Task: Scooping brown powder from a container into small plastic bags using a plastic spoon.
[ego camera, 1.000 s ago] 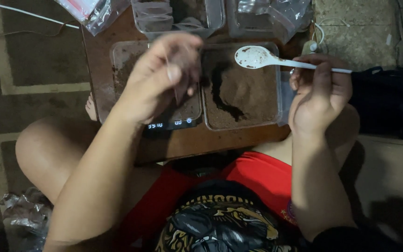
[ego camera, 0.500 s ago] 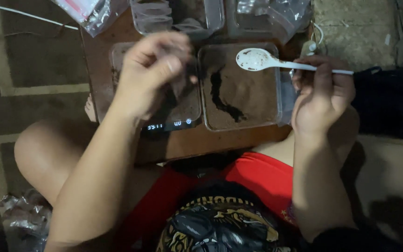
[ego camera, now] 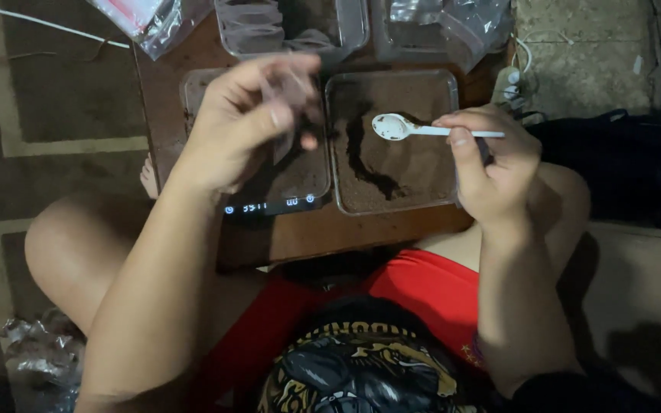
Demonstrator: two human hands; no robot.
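Left hand [ego camera: 250, 122] motion-blurred; small clear item pinched in fingers unidentifiable. Hand hid most of scale [ego camera: 269, 205] near table's front edge; display digits too small. Clear containers [ego camera: 292, 23] at table's far edge cropped by frame top.

Your white spoon [ego camera: 403, 128] looks like smooth, glossy plastic. The tray [ego camera: 392, 141] beneath is clear plastic holding matt, grainy brown powder. The low table [ego camera: 323, 233] shows dull brown wood.
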